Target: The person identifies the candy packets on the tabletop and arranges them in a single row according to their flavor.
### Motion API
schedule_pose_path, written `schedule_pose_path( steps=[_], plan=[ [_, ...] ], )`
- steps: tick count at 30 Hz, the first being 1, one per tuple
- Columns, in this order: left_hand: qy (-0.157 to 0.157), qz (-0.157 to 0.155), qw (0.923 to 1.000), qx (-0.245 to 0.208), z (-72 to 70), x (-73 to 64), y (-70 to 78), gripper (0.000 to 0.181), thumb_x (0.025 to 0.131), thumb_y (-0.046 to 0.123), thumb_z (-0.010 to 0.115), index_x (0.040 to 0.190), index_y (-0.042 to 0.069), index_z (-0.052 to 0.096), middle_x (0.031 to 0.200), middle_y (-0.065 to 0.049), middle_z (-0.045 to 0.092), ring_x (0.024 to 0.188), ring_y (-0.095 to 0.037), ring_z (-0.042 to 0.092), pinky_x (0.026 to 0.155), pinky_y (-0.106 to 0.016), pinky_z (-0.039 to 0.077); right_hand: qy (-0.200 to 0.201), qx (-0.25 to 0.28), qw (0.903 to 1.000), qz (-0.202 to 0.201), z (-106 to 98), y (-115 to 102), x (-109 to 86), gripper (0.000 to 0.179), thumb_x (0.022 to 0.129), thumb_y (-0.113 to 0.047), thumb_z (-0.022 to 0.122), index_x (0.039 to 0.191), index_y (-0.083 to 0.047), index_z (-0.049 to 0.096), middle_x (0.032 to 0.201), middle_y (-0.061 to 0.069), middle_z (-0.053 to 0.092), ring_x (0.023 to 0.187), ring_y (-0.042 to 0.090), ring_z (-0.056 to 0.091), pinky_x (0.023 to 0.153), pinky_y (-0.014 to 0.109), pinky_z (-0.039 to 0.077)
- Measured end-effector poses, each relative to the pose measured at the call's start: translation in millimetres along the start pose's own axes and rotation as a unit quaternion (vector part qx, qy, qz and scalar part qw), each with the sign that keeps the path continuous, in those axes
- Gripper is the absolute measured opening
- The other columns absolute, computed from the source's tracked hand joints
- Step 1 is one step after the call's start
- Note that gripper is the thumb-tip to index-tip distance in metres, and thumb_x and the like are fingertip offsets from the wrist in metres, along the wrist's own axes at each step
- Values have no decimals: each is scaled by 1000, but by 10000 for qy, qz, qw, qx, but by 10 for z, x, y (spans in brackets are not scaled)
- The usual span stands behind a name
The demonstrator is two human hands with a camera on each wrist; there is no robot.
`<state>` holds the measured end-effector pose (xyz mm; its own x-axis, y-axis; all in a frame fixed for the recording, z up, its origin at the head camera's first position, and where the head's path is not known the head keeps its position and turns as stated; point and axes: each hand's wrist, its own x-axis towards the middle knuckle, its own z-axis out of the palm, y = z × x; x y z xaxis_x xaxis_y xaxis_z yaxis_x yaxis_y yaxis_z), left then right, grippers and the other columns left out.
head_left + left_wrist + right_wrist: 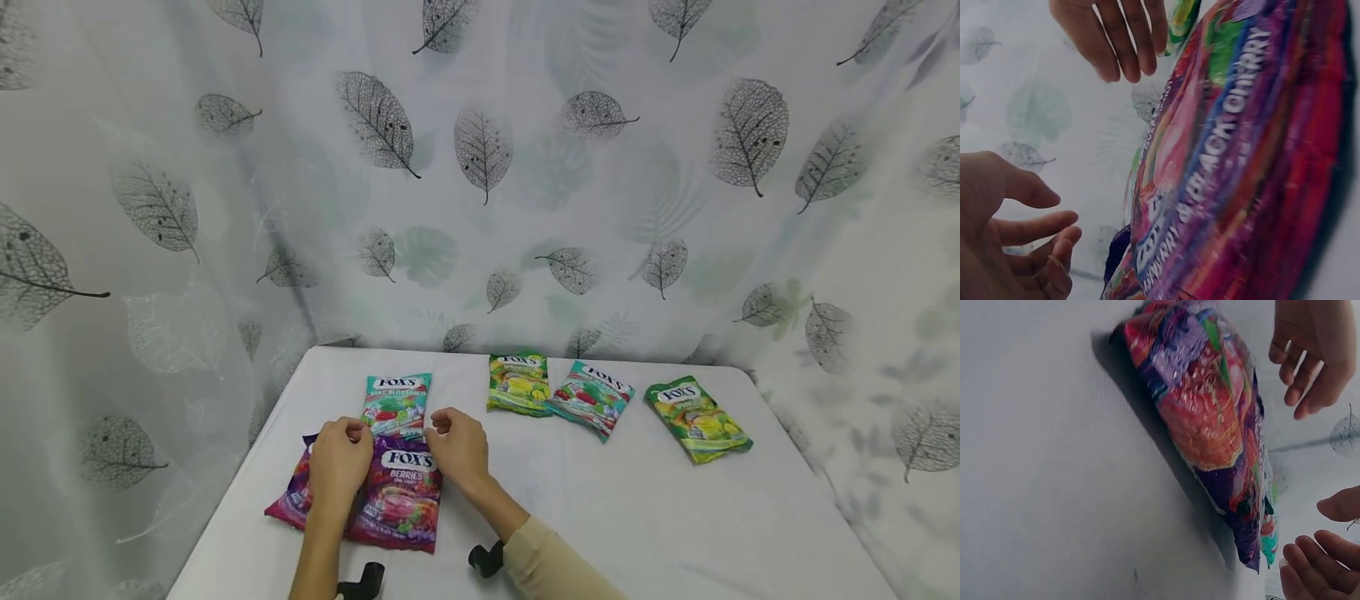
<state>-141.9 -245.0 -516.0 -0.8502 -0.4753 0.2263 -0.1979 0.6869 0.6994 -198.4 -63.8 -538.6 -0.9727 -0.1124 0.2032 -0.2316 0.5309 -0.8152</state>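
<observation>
A purple Fox's Berries candy bag (397,500) lies on the table, next to a second purple candy bag (292,496) partly hidden behind my left forearm. Just beyond them is a teal Fox's Mint Blossom bag (397,400). My left hand (341,462) hovers over the purple bags' upper part, its fingers loosely bent around nothing. Over the Berries bag's upper right corner is my right hand (459,446), fingers relaxed. Both wrist views show a gap between the left hand (1010,231) and the bag, and the right hand (1322,569) likewise holds nothing.
Toward the back stand out a green-yellow candy bag (519,383) and a teal bag (592,398) touching it. Another green-yellow bag (697,419) lies farther right. A leaf-patterned curtain (480,208) hangs behind the white table (637,517).
</observation>
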Motion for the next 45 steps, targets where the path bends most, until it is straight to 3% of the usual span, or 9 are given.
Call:
schedule_pose_path(
  steps=[7, 12, 18, 22, 29, 38, 45],
  plan=[
    [58, 53, 9999, 66, 86, 225, -27, 27, 97, 17, 63, 110, -4, 73, 107, -25, 65, 99, -42, 61, 82, -59, 49, -199, -331, 9992, -43, 87, -2, 130, 26, 91, -24, 80, 111, -8, 77, 96, 4, 77, 85, 15, 70, 74, 37, 55],
    [-173, 179, 9992, 304, 142, 392, -74, 30, 98, 16, 60, 117, -6, 69, 117, -27, 61, 109, -46, 56, 87, -61, 48, -377, -348, 9987, -34, 152, 8, 218, 31, 91, -26, 80, 113, -5, 76, 96, 3, 76, 83, 14, 69, 72, 35, 55],
    [-561, 403, 9935, 904, 206, 505, -111, 41, 100, 15, 57, 131, -11, 58, 129, -35, 56, 119, -53, 52, 92, -65, 48, -434, -621, 9971, -12, 248, 78, 265, 35, 91, -30, 80, 114, -4, 75, 95, 4, 75, 77, 14, 67, 67, 35, 54],
    [-865, 429, 9886, 1154, 248, 521, -141, 49, 100, 15, 55, 137, -17, 49, 126, -39, 57, 116, -56, 55, 89, -67, 50, -478, -607, 9970, 57, 299, 115, 280, 38, 91, -32, 80, 114, -2, 75, 92, 5, 75, 78, 16, 68, 68, 36, 56],
    [-1133, 418, 9798, 1596, 281, 534, -188, 43, 100, 17, 55, 123, -20, 51, 110, -40, 61, 104, -57, 60, 86, -68, 50, -721, -396, 9966, 92, 336, 76, 329, 41, 88, -28, 82, 115, 2, 74, 83, 1, 75, 78, 17, 70, 73, 38, 58],
    [-1304, 492, 9799, 1424, 287, 543, -215, 46, 101, 18, 57, 130, -18, 52, 114, -36, 62, 102, -54, 64, 87, -65, 52, -994, -218, 9931, 585, 378, 44, 360, 37, 85, -23, 85, 108, 4, 77, 81, 4, 75, 72, 16, 67, 65, 35, 56],
    [-1281, 458, 9838, 1170, 281, 540, -210, 50, 100, 17, 57, 137, -16, 51, 125, -37, 61, 110, -55, 62, 93, -65, 50, -869, 110, 9926, 840, 377, 32, 377, 39, 81, -19, 90, 111, 0, 77, 85, 0, 77, 79, 12, 69, 74, 36, 57]
  ],
)
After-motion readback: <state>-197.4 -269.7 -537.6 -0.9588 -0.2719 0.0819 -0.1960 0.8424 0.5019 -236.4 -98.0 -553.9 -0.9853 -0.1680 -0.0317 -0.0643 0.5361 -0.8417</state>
